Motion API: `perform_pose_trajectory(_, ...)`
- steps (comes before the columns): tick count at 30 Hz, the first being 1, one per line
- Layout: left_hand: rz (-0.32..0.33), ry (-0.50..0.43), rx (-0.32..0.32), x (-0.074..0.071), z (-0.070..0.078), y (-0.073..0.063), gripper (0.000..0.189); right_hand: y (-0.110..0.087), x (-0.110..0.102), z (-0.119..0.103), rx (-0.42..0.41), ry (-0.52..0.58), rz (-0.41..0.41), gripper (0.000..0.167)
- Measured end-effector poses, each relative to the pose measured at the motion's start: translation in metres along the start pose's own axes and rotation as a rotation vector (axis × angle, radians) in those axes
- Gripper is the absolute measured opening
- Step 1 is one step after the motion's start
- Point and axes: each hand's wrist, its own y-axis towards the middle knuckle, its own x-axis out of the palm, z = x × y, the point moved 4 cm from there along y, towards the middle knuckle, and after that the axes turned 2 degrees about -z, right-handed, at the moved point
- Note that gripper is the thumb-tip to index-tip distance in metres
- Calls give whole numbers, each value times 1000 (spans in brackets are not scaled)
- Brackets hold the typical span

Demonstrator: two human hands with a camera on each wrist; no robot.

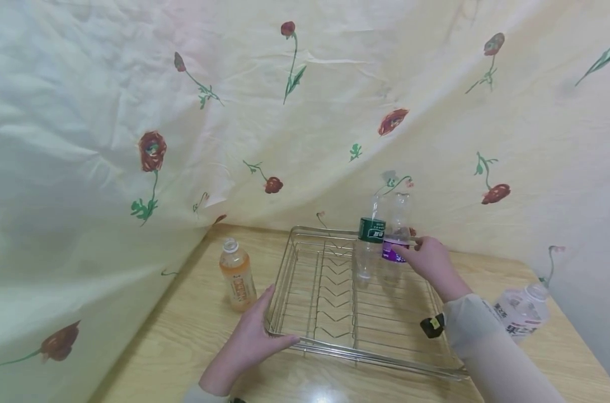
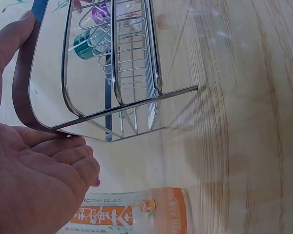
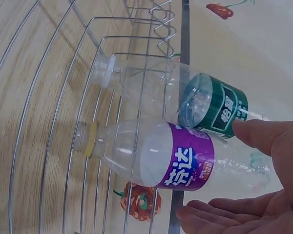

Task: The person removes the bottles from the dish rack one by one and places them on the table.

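My left hand (image 1: 252, 336) spreads around the front left corner of a wire dish rack (image 1: 317, 291), thumb over the front rail and fingers along the left side. In the left wrist view its fingers (image 2: 63, 151) lie right at the rim. My right hand (image 1: 431, 263) is at the back of the rack, thumb and fingers apart on either side of a clear bottle with a purple label (image 3: 190, 158). This bottle stands upside down in the rack, neck down, beside an inverted clear bottle with a green label (image 3: 219, 105). The right thumb tip overlaps the green label.
An orange-labelled bottle (image 1: 238, 277) stands upright on the wooden table (image 1: 184, 336), left of the rack. Behind the right forearm is a clear bottle with a pale label (image 1: 521, 313). A flowered cloth (image 1: 335, 112) hangs behind the table.
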Motion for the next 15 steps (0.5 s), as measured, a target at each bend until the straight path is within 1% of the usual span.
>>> perform_pose_trajectory(5, -4, -4, 3, 0, -1, 0, 123, 3, 3, 2, 11, -15, 3, 103)
perform_pose_trajectory(12, -5, -6, 1, 0, -2, 0, 124, 4, 6, 3, 37, 34, 0, 74)
perform_pose_trajectory(15, -7, -5, 3, -1, -2, 0, 124, 6, 6, 4, 56, 54, -15, 74)
